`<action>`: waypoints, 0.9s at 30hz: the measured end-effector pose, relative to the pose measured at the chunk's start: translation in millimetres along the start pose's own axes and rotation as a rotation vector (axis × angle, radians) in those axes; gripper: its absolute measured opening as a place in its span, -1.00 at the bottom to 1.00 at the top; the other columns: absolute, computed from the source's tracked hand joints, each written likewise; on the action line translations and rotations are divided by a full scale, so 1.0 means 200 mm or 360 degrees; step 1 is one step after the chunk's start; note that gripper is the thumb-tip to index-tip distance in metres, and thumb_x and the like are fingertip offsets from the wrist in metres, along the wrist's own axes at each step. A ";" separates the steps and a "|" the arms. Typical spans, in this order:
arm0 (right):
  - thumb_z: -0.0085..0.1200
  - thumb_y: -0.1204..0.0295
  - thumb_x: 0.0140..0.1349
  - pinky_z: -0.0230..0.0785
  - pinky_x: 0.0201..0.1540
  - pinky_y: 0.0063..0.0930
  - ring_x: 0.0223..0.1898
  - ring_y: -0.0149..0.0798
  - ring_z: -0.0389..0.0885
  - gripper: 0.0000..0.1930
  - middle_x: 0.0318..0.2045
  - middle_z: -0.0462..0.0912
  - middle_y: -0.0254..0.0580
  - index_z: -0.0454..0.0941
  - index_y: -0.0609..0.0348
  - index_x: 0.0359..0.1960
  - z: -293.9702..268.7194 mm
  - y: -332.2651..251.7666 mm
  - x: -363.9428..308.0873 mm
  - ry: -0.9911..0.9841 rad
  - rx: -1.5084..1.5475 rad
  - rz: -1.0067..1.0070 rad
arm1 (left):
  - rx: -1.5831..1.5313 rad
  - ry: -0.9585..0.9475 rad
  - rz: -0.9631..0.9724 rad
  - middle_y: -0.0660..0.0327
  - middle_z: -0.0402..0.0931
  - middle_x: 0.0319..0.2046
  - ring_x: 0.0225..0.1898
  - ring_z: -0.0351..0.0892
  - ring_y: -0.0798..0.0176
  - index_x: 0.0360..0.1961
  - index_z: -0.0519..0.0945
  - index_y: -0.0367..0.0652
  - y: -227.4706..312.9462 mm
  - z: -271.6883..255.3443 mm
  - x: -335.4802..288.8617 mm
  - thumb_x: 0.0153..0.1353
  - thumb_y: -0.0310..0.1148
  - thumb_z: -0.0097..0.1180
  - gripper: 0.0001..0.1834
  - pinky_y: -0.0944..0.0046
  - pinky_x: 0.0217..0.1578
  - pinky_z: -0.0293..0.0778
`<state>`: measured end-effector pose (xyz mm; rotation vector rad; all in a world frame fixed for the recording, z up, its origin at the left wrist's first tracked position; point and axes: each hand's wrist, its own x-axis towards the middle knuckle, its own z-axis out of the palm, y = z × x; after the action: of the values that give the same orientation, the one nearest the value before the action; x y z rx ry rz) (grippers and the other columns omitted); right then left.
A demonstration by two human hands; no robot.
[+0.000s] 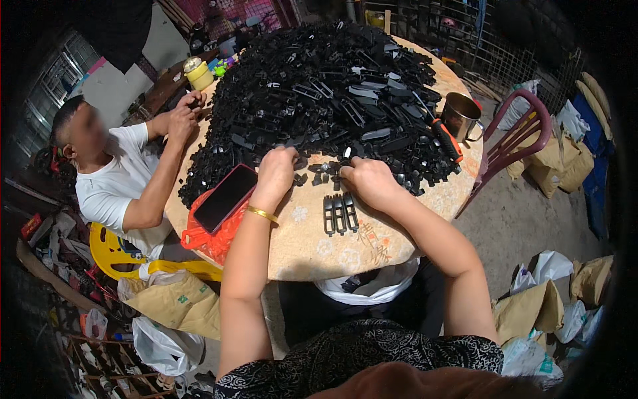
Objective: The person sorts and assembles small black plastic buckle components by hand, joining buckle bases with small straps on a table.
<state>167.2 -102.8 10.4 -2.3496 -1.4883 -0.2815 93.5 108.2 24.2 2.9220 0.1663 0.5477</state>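
A large heap of small black plastic parts (312,86) covers most of the round table. At its near edge my left hand (276,176) has its fingers curled together, and whatever is in them is hidden. My right hand (373,181) is closed in a pinch by some loose black pieces (324,174); what it holds is too small to name. A tiny white piece (347,152) shows just beyond its fingertips. Between my forearms, three slotted black plastic frames (340,214) lie side by side on the patterned tablecloth (299,249).
Left of my left hand, a phone (224,198) rests on a red plastic bag (226,243). An orange-handled tool (446,141) and a metal mug (460,114) are at right. A co-worker (126,173) handles parts at left. A maroon chair (515,139) and sacks (558,163) stand beyond.
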 end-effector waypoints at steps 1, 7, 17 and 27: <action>0.05 0.42 -0.02 0.43 -0.36 -0.26 -0.42 -0.07 0.55 -0.90 -0.43 0.50 -0.05 0.55 0.13 -0.46 0.01 0.01 0.00 0.0071 0.0064 -0.0012 | -0.0065 0.0134 0.0005 0.00 0.50 -0.46 -0.30 0.49 -0.06 -0.44 0.55 -0.25 0.00 0.02 0.01 0.03 -0.49 0.05 -0.92 0.08 -0.27 0.41; 0.09 0.53 -0.02 0.40 -0.33 -0.22 -0.40 0.04 0.54 -0.86 -0.38 0.52 -0.07 0.49 0.17 -0.37 -0.01 0.04 0.02 0.0581 0.0416 -0.0066 | -0.0298 0.0555 -0.0069 -0.03 0.49 -0.52 -0.43 0.50 -0.07 -0.34 0.40 -0.29 0.08 0.02 0.03 0.12 -0.50 -0.03 -0.90 0.08 -0.38 0.42; 0.08 0.53 0.03 0.42 -0.21 -0.33 -0.30 -0.04 0.59 -0.78 -0.36 0.61 0.01 0.56 0.22 -0.23 0.08 0.15 0.05 0.0677 0.1109 0.0342 | -0.2239 -0.0148 -0.0765 0.28 0.44 -0.40 -0.59 0.48 0.42 -0.14 0.39 -0.23 0.17 0.02 0.04 0.25 -0.32 -0.02 -0.77 0.56 -0.63 0.38; 0.08 0.55 -0.05 0.43 -0.23 -0.34 -0.34 -0.03 0.59 -0.80 -0.39 0.60 0.03 0.60 0.24 -0.32 0.02 0.11 0.04 0.0775 0.0848 0.0209 | -0.2620 -0.0605 -0.0718 0.07 0.54 -0.32 -0.30 0.60 0.24 -0.08 0.42 -0.34 0.19 -0.03 0.01 0.08 -0.63 0.08 -0.67 0.39 -0.21 0.57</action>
<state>190.3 -102.3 5.9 -1.7793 -1.0155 -0.3422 96.3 71.5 36.8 1.2587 0.1781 -0.0459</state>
